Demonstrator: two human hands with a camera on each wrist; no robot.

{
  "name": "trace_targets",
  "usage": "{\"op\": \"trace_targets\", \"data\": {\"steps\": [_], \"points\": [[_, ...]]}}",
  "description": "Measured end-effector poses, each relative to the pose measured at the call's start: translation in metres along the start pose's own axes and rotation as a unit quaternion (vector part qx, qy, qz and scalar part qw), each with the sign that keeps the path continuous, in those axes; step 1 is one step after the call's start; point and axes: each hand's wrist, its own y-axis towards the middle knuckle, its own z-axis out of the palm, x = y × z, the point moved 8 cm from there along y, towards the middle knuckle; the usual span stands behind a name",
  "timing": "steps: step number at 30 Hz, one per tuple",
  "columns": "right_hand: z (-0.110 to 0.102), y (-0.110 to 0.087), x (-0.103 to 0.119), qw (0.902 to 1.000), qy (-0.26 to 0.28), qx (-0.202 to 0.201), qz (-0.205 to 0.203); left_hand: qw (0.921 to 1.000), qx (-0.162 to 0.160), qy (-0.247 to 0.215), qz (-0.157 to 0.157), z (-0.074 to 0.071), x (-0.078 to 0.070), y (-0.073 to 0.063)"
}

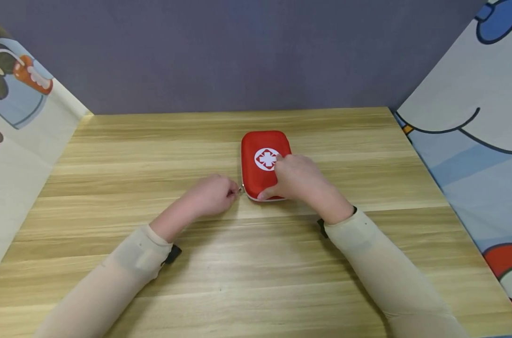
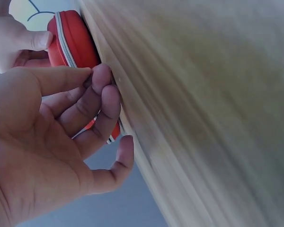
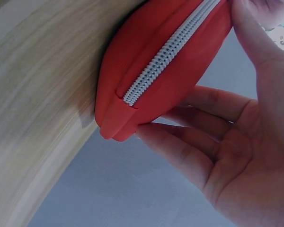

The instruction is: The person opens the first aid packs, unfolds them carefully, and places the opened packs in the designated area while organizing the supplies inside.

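Observation:
A red zippered first-aid case (image 1: 264,142) with a white cross emblem lies flat on the wooden table. My left hand (image 1: 212,195) is at its near left corner and pinches the small metal zipper pull (image 1: 240,189) between thumb and forefinger. In the left wrist view, those fingertips hide most of the pull. From the right, my right hand (image 1: 299,177) holds the case, thumb along the near edge and fingers on the top. Closed white zipper teeth (image 3: 156,66) run along the case's side in the right wrist view, up to a red fabric end tab (image 3: 117,118).
The wooden table (image 1: 154,145) extends around the case on every side. A grey-blue surface (image 1: 239,56) stands beyond its far edge. Cartoon-printed panels flank it, one at left (image 1: 32,155) and one at right (image 1: 458,188).

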Motion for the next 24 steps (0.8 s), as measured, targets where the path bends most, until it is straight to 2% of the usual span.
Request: {"op": "trace_targets", "data": {"steps": [13,16,24], "points": [[0.0,0.0,-0.003,0.9998,0.01,0.008,0.011,0.9959,-0.034,0.084,0.009,-0.001,-0.015,-0.011],[0.001,0.001,-0.002,0.9999,0.009,0.008,0.011,0.9951,-0.038,0.091,0.003,-0.001,-0.017,-0.014],[0.001,0.0,-0.002,0.9999,0.007,-0.003,0.008,0.9941,-0.045,0.099,0.01,0.003,-0.023,-0.02]]}}
